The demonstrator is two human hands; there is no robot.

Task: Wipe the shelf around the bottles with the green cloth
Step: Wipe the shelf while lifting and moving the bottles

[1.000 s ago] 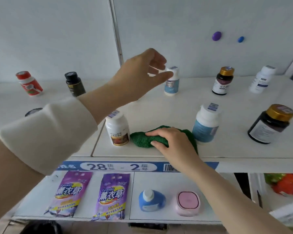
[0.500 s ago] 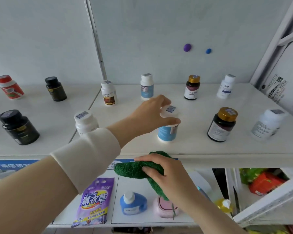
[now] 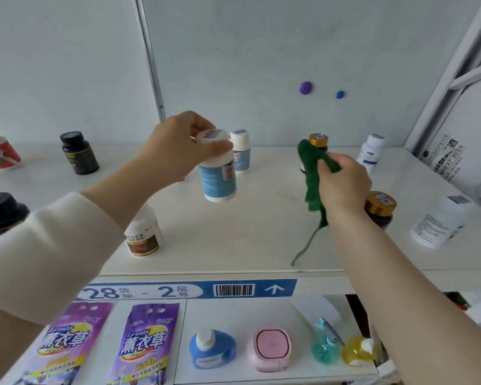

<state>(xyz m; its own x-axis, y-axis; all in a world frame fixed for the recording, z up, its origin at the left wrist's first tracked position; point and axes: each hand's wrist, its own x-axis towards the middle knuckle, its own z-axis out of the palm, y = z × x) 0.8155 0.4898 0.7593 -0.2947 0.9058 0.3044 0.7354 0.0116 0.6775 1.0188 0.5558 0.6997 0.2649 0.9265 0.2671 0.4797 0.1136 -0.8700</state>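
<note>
Since half a second ago, head view: the left hand has lifted the blue-labelled bottle clear of the shelf, fingers and thumb curled round its white cap. Before, the bottle stood under that hand. The right hand grips the green cloth, fingers closed on a bunch of it. The cloth was at the shelf's front edge; it is now raised over the shelf's right-middle with its tail dangling, tip contact unclear. Judgement: the freed spot gets wiped next. The cloth must drop and swing left, minding the gold-capped bottle beside the wrist.
</note>
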